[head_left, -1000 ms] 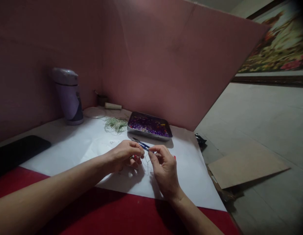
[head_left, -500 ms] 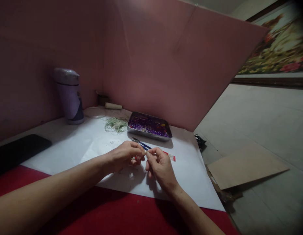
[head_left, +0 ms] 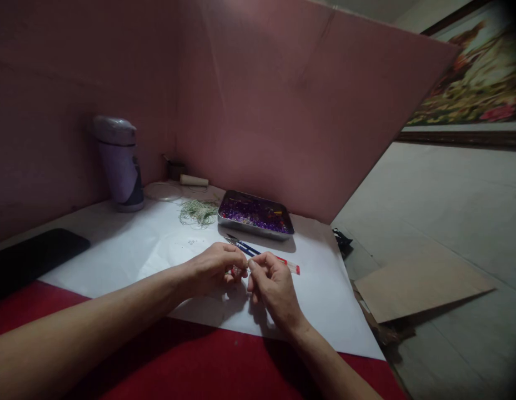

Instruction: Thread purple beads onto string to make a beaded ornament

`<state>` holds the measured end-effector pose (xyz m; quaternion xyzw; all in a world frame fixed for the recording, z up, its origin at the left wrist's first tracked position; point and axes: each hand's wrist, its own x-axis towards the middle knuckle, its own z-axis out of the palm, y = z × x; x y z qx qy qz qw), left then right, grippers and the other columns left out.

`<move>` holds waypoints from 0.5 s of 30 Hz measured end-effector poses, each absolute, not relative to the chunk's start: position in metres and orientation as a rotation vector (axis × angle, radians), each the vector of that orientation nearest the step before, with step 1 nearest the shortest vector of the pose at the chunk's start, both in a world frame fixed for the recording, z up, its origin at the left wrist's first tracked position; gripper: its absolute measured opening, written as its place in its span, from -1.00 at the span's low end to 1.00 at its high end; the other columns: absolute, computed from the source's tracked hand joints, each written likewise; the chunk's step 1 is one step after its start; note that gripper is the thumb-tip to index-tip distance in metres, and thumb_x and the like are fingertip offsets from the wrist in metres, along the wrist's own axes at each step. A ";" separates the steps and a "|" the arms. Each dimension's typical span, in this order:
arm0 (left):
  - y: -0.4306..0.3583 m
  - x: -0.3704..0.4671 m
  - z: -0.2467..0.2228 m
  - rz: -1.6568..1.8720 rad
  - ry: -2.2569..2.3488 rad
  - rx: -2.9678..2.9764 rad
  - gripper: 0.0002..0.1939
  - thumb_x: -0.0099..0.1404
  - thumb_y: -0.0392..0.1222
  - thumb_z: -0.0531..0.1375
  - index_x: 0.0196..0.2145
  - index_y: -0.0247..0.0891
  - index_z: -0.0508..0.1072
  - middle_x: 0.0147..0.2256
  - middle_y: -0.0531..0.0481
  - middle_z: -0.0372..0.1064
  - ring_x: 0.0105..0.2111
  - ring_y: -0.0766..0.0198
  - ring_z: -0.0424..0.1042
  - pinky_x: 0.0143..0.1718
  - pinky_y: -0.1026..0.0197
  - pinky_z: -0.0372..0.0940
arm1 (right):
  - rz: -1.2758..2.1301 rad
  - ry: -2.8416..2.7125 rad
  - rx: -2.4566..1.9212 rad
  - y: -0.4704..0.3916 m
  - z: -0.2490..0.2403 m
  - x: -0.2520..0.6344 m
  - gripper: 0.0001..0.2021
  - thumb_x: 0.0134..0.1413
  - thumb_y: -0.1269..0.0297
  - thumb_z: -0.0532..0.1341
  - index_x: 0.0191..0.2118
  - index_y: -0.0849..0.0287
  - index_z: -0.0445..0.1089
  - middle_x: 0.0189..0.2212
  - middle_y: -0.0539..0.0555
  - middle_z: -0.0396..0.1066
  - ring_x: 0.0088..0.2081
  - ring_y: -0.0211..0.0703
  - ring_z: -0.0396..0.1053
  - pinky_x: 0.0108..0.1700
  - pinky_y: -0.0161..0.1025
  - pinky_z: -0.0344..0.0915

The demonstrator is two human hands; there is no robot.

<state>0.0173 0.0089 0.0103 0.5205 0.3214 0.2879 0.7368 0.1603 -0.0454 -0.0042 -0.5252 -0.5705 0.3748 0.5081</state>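
Observation:
Over the white sheet (head_left: 320, 311), my left hand (head_left: 218, 265) is closed around a small red beaded piece (head_left: 235, 270), part of it hidden by the fingers. The fingertips of my right hand (head_left: 274, 283) are pinched right beside the left fingertips; what they grip is too small to tell. Just behind the hands lie blue thread snips (head_left: 244, 247) and a clear packet with red ends (head_left: 293, 268). A metal tray (head_left: 255, 229) of purple beads stands farther back, with a tangle of pale green thread (head_left: 198, 213) to its left.
A purple bottle (head_left: 121, 169) stands at the back left, a black phone-like slab (head_left: 41, 253) at the left edge. A beige roll (head_left: 194, 180) lies by the pink wall (head_left: 258, 111). Cardboard (head_left: 424, 286) is at the right beyond the table edge.
The hands stay together in nearly the same place. The fingertips have shifted very slightly, and the view has moved a little.

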 end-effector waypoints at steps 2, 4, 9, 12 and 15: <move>0.009 0.018 0.010 0.641 0.703 1.152 -0.95 -0.05 -0.31 0.16 -0.59 -0.35 0.38 -0.64 0.04 0.26 -0.62 0.40 0.19 -0.56 0.31 0.04 | 0.895 -1.382 -1.278 -0.046 -0.004 0.160 -0.81 0.12 0.17 0.11 -0.40 0.18 0.23 -0.71 -0.14 0.25 -0.77 -0.41 0.17 -0.73 -0.48 0.06; 0.009 0.019 0.010 0.646 0.709 1.149 -0.95 -0.07 -0.32 0.15 -0.60 -0.36 0.40 -0.62 0.02 0.29 -0.63 0.41 0.17 -0.57 0.31 0.03 | 0.885 -1.389 -1.286 -0.047 -0.004 0.159 -0.81 0.13 0.18 0.11 -0.41 0.18 0.22 -0.71 -0.13 0.26 -0.76 -0.41 0.17 -0.73 -0.48 0.06; 0.006 0.019 0.014 0.637 0.755 1.133 -0.95 -0.11 -0.35 0.14 -0.65 -0.37 0.39 -0.67 0.01 0.26 -0.64 0.40 0.16 -0.60 0.31 -0.01 | 0.878 -1.383 -1.287 -0.047 -0.004 0.159 -0.81 0.13 0.18 0.10 -0.41 0.17 0.22 -0.71 -0.13 0.26 -0.76 -0.40 0.18 -0.73 -0.48 0.05; 0.006 0.019 0.015 0.652 0.692 1.140 -0.92 -0.08 -0.33 0.15 -0.60 -0.39 0.43 -0.58 -0.04 0.33 -0.59 0.40 0.20 -0.57 0.32 0.05 | 0.863 -1.359 -1.293 -0.046 -0.003 0.160 -0.81 0.12 0.18 0.11 -0.42 0.17 0.22 -0.71 -0.14 0.25 -0.77 -0.41 0.16 -0.73 -0.48 0.05; 0.006 0.019 0.015 0.618 0.666 1.121 -0.87 -0.04 -0.31 0.14 -0.52 -0.41 0.47 -0.50 -0.07 0.37 -0.55 0.38 0.26 -0.55 0.32 0.10 | 0.826 -1.350 -1.291 -0.044 -0.003 0.163 -0.81 0.11 0.18 0.13 -0.42 0.17 0.23 -0.73 -0.15 0.24 -0.77 -0.41 0.13 -0.71 -0.47 0.06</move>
